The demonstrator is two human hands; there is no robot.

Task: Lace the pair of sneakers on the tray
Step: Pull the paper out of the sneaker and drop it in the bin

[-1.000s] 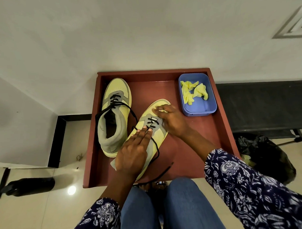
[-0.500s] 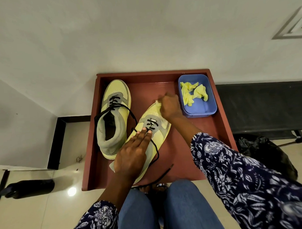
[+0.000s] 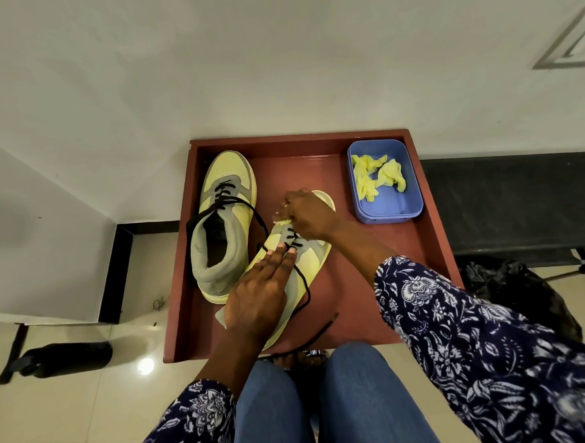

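Two yellow-and-grey sneakers lie on a red-brown tray (image 3: 369, 285). The left sneaker (image 3: 225, 223) stands upright with its black lace threaded through the lower eyelets and looped loosely. The right sneaker (image 3: 314, 257) lies slanted, and its black lace (image 3: 306, 287) trails toward the tray's near edge. My left hand (image 3: 257, 298) rests flat on this shoe, straight fingers pressing the tongue by the laced eyelets. Over the toe, my right hand (image 3: 309, 215) grips a small pale yellow wad (image 3: 281, 217) in curled fingers.
A blue plastic box (image 3: 387, 214) holding crumpled yellow cloths (image 3: 379, 178) stands in the tray's far right corner. A black bench (image 3: 499, 207) and a black bag (image 3: 519, 293) are on the right. A black object (image 3: 64, 358) lies on the floor at left.
My right hand left the laces, reached to the toe by the blue box, then came back left over the toe with a pale wad in it. My left hand stayed put.
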